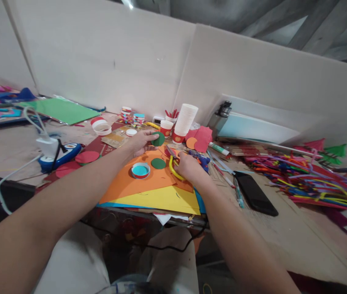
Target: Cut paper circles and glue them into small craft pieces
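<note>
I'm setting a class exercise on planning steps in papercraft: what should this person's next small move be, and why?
Probably bring the yellow-handled scissors to the edge of the raised green paper disc. The left hand holds that disc by its edge, and the right hand holds the scissors close by, blades pointing toward it.

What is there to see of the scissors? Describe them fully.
The scissors have a yellow handle, smooth like plastic, with a curved loop showing below the fingers, and greyish blades that look metallic. The right hand grips them and hides part of the handle. They slant up and left, blades toward the green disc in the left hand, over the orange sheet as seen here. Whether the blades are open, or touch the disc, is too small to tell.
</note>
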Demonstrator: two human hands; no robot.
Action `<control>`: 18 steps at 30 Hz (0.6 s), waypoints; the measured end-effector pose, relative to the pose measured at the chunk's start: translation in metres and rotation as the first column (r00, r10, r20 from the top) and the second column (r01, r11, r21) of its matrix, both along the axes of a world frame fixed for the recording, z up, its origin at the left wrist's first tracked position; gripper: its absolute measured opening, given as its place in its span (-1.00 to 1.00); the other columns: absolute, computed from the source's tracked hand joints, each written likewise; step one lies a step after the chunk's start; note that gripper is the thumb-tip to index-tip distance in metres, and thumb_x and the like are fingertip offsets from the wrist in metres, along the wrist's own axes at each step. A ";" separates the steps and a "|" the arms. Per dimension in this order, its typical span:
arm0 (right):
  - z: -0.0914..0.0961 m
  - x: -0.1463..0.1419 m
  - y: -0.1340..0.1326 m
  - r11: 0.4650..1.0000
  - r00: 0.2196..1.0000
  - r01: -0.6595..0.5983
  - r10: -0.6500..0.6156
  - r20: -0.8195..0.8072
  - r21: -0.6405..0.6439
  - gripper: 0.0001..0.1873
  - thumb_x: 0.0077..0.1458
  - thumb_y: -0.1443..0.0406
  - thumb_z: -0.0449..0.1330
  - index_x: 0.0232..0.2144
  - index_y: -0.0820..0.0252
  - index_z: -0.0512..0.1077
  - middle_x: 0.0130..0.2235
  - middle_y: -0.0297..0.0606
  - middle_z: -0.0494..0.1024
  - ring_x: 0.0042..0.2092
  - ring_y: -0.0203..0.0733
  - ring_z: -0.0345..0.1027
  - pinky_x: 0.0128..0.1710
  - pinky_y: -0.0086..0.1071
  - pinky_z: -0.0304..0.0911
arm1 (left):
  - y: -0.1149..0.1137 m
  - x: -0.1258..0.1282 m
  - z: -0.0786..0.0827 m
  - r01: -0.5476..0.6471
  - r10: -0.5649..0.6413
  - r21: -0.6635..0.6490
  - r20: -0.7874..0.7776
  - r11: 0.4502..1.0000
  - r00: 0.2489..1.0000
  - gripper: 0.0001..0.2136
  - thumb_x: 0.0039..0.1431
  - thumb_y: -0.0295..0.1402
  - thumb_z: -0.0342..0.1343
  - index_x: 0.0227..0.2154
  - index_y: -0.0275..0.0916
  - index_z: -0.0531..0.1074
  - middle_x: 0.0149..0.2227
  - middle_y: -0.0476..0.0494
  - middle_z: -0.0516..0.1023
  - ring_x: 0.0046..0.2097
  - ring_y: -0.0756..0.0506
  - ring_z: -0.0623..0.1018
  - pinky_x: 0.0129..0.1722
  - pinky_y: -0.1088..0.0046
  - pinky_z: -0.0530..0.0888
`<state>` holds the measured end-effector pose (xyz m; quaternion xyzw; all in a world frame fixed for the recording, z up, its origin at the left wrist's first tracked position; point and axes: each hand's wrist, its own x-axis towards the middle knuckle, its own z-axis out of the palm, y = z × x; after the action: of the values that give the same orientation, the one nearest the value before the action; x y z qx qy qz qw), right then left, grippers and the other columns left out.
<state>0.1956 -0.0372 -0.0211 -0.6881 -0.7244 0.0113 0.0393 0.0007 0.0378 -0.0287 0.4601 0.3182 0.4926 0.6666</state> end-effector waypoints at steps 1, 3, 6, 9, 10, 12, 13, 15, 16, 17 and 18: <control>-0.002 0.002 0.002 1.000 0.999 -0.010 0.010 -0.031 0.012 -0.60 0.10 0.26 0.19 -0.04 0.37 0.42 -0.12 0.12 0.57 -0.09 0.14 0.48 -0.16 -0.21 0.31 | 0.000 -0.001 0.002 -0.010 0.010 -0.003 -0.010 1.000 1.000 -0.89 0.07 -0.45 0.26 -0.33 -0.33 0.48 -0.39 -0.07 0.55 -0.41 0.04 0.52 -0.47 0.54 0.51; -0.004 0.006 0.006 0.995 0.991 -0.052 0.061 -0.116 0.083 -0.58 0.07 0.24 0.25 -0.03 0.34 0.44 -0.08 0.09 0.55 -0.05 0.09 0.45 -0.09 -0.21 0.30 | -0.001 -0.004 0.008 -0.014 0.013 -0.016 -0.047 1.000 0.999 -0.89 0.05 -0.45 0.27 -0.36 -0.32 0.46 -0.43 -0.06 0.54 -0.46 0.05 0.51 -0.52 0.57 0.47; -0.003 0.005 0.009 0.944 0.927 -0.116 0.215 -0.308 0.309 -0.51 0.13 0.22 0.24 0.09 0.28 0.39 0.01 0.03 0.47 -0.01 -0.03 0.40 -0.01 -0.23 0.29 | -0.005 -0.006 0.015 0.042 -0.045 -0.028 -0.135 0.999 0.990 -0.89 0.03 -0.46 0.27 -0.40 -0.33 0.45 -0.45 -0.07 0.53 -0.49 0.04 0.49 -0.55 0.57 0.45; -0.002 -0.004 0.007 0.863 0.824 -0.208 0.409 -0.393 0.461 -0.34 0.10 0.21 0.28 0.22 0.23 0.26 0.04 0.01 0.40 0.01 -0.06 0.36 0.01 -0.21 0.30 | -0.012 -0.004 0.018 0.108 -0.110 -0.022 -0.247 0.994 0.963 -0.84 -0.02 -0.42 0.32 -0.43 -0.34 0.44 -0.44 -0.11 0.54 -0.47 0.01 0.52 -0.52 0.50 0.50; -0.002 -0.008 0.006 0.845 0.807 -0.250 0.451 -0.381 0.473 -0.30 0.06 0.23 0.32 0.23 0.22 0.25 0.05 0.00 0.39 0.04 -0.04 0.33 0.05 -0.19 0.28 | -0.014 -0.002 0.018 0.125 -0.125 -0.018 -0.285 0.992 0.950 -0.81 -0.05 -0.40 0.34 -0.45 -0.33 0.43 -0.45 -0.11 0.54 -0.48 0.00 0.52 -0.51 0.47 0.50; -0.003 -0.016 0.004 0.827 0.798 -0.308 0.494 -0.346 0.471 -0.32 0.01 0.29 0.35 0.18 0.20 0.30 0.04 -0.02 0.40 0.08 -0.02 0.30 0.10 -0.16 0.23 | -0.017 0.000 0.017 0.149 -0.139 0.000 -0.351 0.989 0.926 -0.78 -0.07 -0.35 0.36 -0.49 -0.33 0.42 -0.50 -0.10 0.52 -0.51 -0.01 0.50 -0.51 0.45 0.50; -0.004 -0.019 0.003 0.826 0.800 -0.318 0.497 -0.335 0.466 -0.38 0.00 0.31 0.35 0.13 0.21 0.35 0.02 -0.04 0.42 0.06 -0.02 0.30 0.10 -0.16 0.22 | -0.018 0.001 0.017 0.157 -0.139 0.017 -0.377 0.987 0.916 -0.78 -0.07 -0.34 0.35 -0.52 -0.32 0.41 -0.53 -0.09 0.50 -0.52 -0.01 0.49 -0.53 0.46 0.49; -0.006 -0.024 0.002 0.841 0.804 -0.307 0.480 -0.351 0.445 -0.50 0.01 0.33 0.34 0.04 0.24 0.41 -0.06 -0.07 0.47 -0.01 -0.05 0.33 0.04 -0.18 0.25 | -0.018 0.001 0.017 0.165 -0.128 0.055 -0.420 0.985 0.899 -0.79 -0.06 -0.35 0.33 -0.56 -0.31 0.39 -0.56 -0.06 0.47 -0.55 0.01 0.47 -0.56 0.50 0.45; -0.007 -0.025 0.002 0.854 0.799 -0.296 0.467 -0.379 0.428 -0.52 0.01 0.32 0.34 0.01 0.25 0.42 -0.09 -0.09 0.49 -0.06 -0.07 0.35 -0.01 -0.21 0.27 | -0.017 0.001 0.017 0.165 -0.118 0.072 -0.436 0.984 0.892 -0.79 -0.06 -0.37 0.32 -0.58 -0.30 0.38 -0.58 -0.05 0.45 -0.57 0.03 0.45 -0.57 0.51 0.43; -0.007 -0.026 0.002 0.868 0.787 -0.286 0.455 -0.417 0.407 -0.51 0.01 0.30 0.34 0.01 0.26 0.42 -0.11 -0.11 0.50 -0.10 -0.10 0.35 -0.06 -0.23 0.29 | -0.017 0.000 0.018 0.164 -0.108 0.088 -0.448 0.983 0.887 -0.79 -0.05 -0.40 0.31 -0.60 -0.30 0.37 -0.59 -0.04 0.43 -0.58 0.04 0.43 -0.59 0.53 0.40; -0.007 -0.026 0.002 0.878 0.770 -0.281 0.447 -0.456 0.387 -0.48 0.00 0.28 0.35 0.03 0.26 0.41 -0.11 -0.12 0.50 -0.14 -0.13 0.36 -0.11 -0.26 0.30 | -0.017 0.000 0.019 0.162 -0.100 0.098 -0.458 0.982 0.883 -0.79 -0.04 -0.42 0.29 -0.61 -0.29 0.36 -0.60 -0.03 0.41 -0.59 0.06 0.41 -0.60 0.55 0.37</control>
<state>0.1693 -0.0354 -0.0282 -0.4881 -0.7984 0.1004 0.3380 0.0003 0.0205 -0.0101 0.6259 0.3985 0.3464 0.5740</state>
